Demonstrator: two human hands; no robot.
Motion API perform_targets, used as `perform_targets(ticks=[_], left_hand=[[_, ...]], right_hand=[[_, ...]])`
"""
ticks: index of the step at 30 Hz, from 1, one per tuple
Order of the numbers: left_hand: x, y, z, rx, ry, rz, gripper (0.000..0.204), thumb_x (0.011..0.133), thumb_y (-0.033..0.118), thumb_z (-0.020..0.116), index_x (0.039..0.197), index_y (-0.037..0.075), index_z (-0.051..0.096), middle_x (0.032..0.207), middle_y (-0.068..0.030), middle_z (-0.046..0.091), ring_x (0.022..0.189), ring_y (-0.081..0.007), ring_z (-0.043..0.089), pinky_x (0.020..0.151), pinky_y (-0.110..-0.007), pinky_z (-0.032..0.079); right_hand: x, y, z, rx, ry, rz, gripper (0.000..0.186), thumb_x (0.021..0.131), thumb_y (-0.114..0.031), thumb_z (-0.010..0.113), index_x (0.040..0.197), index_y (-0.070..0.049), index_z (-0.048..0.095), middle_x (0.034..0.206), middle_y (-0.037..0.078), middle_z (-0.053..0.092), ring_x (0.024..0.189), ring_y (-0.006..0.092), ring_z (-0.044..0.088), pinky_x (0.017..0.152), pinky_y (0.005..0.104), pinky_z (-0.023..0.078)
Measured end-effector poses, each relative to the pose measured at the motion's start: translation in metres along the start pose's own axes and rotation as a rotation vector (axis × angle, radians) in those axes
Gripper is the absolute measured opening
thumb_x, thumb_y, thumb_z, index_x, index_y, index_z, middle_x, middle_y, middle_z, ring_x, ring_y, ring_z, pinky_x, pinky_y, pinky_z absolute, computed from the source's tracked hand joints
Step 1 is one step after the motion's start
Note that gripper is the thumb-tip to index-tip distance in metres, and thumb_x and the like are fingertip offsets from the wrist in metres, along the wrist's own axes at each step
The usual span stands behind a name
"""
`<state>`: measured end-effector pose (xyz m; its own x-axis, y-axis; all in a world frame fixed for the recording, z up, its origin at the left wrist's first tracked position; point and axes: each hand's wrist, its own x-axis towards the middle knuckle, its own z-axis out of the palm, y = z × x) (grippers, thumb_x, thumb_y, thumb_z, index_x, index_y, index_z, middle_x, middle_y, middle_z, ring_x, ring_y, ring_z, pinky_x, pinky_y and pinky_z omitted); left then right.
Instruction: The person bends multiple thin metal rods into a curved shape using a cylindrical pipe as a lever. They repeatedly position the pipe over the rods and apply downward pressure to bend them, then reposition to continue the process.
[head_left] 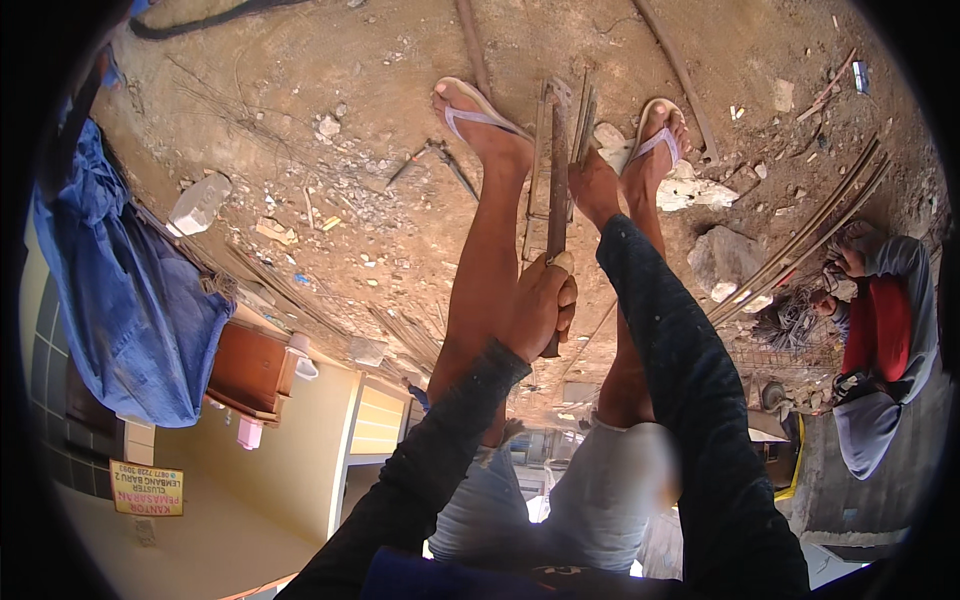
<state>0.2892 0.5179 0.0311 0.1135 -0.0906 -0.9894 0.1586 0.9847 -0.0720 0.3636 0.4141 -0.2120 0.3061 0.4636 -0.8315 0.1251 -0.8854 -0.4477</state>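
My left hand (535,310) is wrapped round a long, flat metal bar (557,200) standing out in front of me between my legs. My right hand (595,185) is farther along, right of the bar, with its fingers curled in beside several thin rods (586,110); what they grip is hard to make out. A narrow rectangular wire frame (532,230) lies along the bar's left side. My sandaled feet (470,120) are on either side on the dirt. A dark hinged tool (432,160) lies left of my left foot.
At right a co-worker (880,330) in red and grey crouches beside long rods (800,240), tangled wire (785,325) and a big rock (725,255). Blue cloth (120,280) hangs at left near a wooden cabinet (250,370). Rubble (325,130) and scrap are strewn over the dirt.
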Motion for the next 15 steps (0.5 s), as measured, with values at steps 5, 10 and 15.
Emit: perform_targets(ticks=[5,10,15], left_hand=[[0.016,0.014,-0.004,-0.178,-0.033,-0.143,0.045,0.1,0.007,0.042,0.138,0.024,0.024,0.076,0.0024,0.044,0.052,-0.0051,0.04,0.044,-0.022,0.032],[0.019,0.014,0.003,-0.154,-0.068,-0.11,0.016,0.103,0.029,0.044,0.094,0.016,0.047,0.065,0.0086,0.039,0.047,-0.0061,0.036,0.043,-0.027,0.035],[-0.007,0.053,0.039,-0.102,0.066,-0.082,0.019,0.101,0.026,0.046,0.114,0.018,0.035,0.069,0.002,0.041,0.054,-0.0091,0.041,0.049,-0.028,0.038]], right_hand=[[0.002,-0.003,-0.002,-0.043,0.062,-0.152,0.03,0.088,-0.02,0.06,0.107,0.002,0.057,0.081,0.026,0.069,0.085,0.0454,0.068,0.077,0.0517,0.052],[0.005,0.005,0.002,-0.095,0.038,-0.091,0.03,0.089,-0.023,0.061,0.108,0.001,0.057,0.087,0.028,0.069,0.088,0.0473,0.067,0.078,0.0535,0.052],[0.002,0.003,-0.007,-0.244,-0.045,-0.225,0.031,0.092,-0.018,0.056,0.116,0.003,0.056,0.095,0.029,0.067,0.092,0.0481,0.065,0.08,0.0523,0.052]])
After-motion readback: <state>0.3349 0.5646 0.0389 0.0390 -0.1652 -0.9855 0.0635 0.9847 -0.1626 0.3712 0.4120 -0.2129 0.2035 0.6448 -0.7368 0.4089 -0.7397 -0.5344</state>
